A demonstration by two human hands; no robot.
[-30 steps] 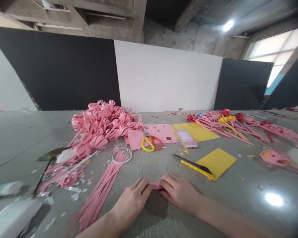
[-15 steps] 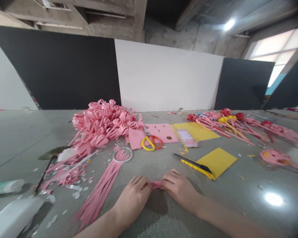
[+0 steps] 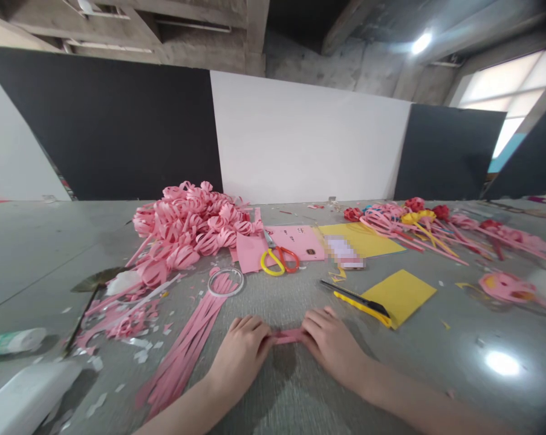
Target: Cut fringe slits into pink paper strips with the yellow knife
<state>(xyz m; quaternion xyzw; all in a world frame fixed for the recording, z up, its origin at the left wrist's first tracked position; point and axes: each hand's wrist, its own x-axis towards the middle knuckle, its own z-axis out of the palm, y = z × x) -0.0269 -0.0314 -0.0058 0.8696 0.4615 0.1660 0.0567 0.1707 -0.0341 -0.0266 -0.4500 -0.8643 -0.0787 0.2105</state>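
Observation:
My left hand (image 3: 245,345) and my right hand (image 3: 329,338) hold a short pink paper strip (image 3: 288,336) stretched between them, low over the grey table. Fingers of both hands are closed on its ends, which are hidden. To the left lies a bundle of loose pink paper strips (image 3: 188,350), with a roll of clear tape (image 3: 226,283) resting on its far end. Scissors (image 3: 279,260) with one yellow and one red handle lie beyond my hands. A yellow and black utility knife (image 3: 358,302) rests partly on a yellow paper sheet (image 3: 402,296) at the right.
A heap of curled pink paper flowers (image 3: 191,226) stands at the back left. More paper flowers (image 3: 409,220) lie at the back right. Paper scraps, a glue stick (image 3: 14,342) and a white box (image 3: 30,396) are at the left. A phone (image 3: 344,252) lies beyond the knife.
My hands have moved slightly apart, the right one a little to the right. More of the pink paper strip shows between them. The things on the table stay where they were.

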